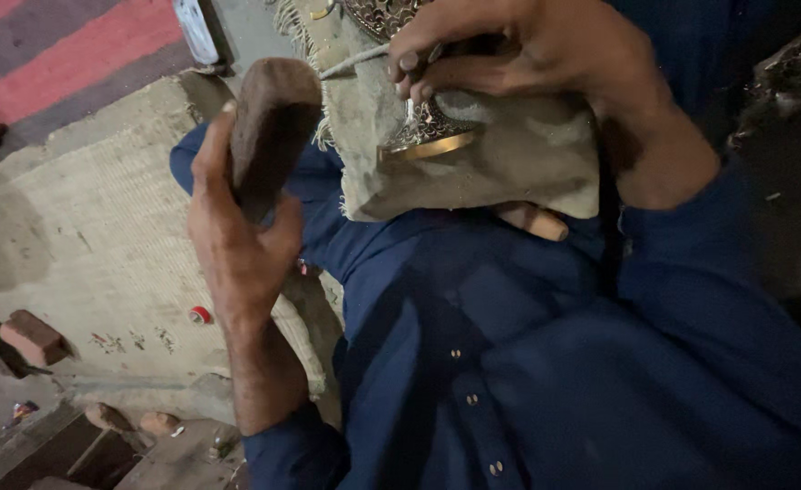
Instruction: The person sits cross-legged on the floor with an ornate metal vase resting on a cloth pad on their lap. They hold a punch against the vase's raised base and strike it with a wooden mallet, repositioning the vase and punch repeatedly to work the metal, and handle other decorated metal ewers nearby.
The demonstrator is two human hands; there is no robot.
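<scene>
Gripping wooden block [269, 127], left hand [237, 245] raised

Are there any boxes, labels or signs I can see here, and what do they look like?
White flat package or card: top left on the floor beside the striped rug, long and rectangular, with bluish markings too blurred to make out.
Small red and white round thing: on the beige mat left of the left hand, maybe a cap.
No screens or signs.
</scene>
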